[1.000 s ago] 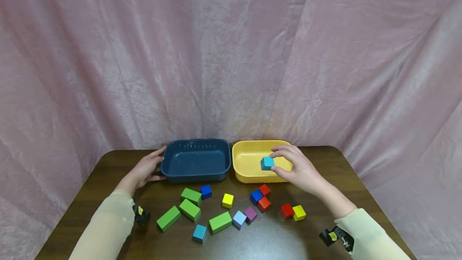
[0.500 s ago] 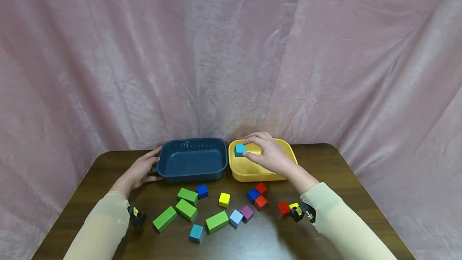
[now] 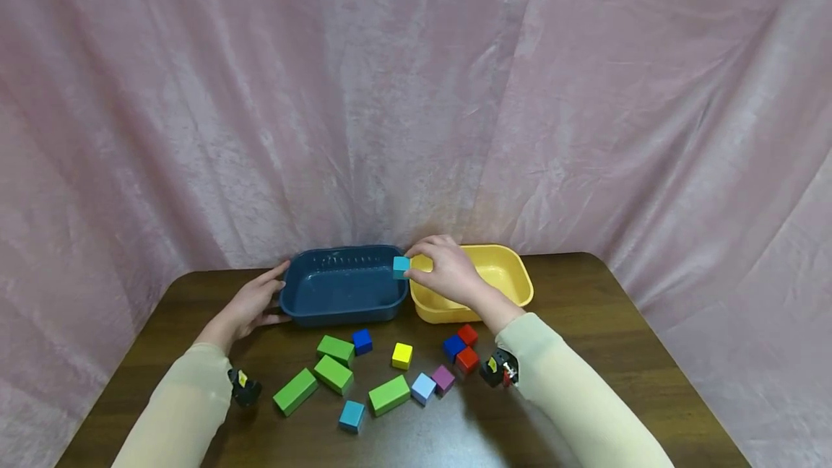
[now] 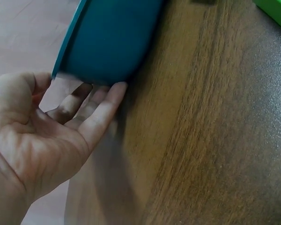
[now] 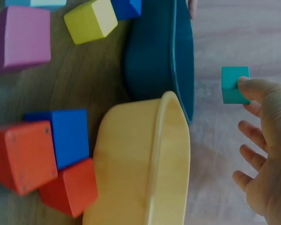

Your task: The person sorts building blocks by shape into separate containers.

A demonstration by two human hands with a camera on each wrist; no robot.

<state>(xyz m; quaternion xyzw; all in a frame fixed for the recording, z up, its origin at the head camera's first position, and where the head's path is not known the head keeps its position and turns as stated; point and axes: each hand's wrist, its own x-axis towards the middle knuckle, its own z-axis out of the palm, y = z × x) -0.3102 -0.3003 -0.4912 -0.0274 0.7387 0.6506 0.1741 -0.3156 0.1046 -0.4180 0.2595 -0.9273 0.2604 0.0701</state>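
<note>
My right hand (image 3: 448, 271) pinches a teal cube (image 3: 401, 267) between thumb and index finger, above the right end of the dark blue tray (image 3: 344, 318). The other fingers of that hand (image 5: 271, 136) are loosely bent in the right wrist view. My left hand (image 3: 250, 303) is at the tray's left end. In the left wrist view its fingers (image 4: 100, 115) reach under the rim to the tray wall, and the thumb is right by the rim. Beside the blue tray stands a yellow tray (image 3: 477, 315), partly covered by my right forearm.
Several green blocks (image 3: 334, 374) lie in front of the blue tray, with a blue cube (image 3: 362, 341) near them. Closer to the middle are a yellow cube (image 3: 401, 356), a light blue cube (image 3: 423, 388), a purple cube (image 3: 443, 380) and red cubes (image 3: 467, 360). Another teal cube (image 3: 352, 416) lies nearest.
My right hand has carried the teal cube left, from above the yellow tray to above the blue tray's right end. The right sleeve now hides the rightmost red and yellow cubes. My left hand stays put.
</note>
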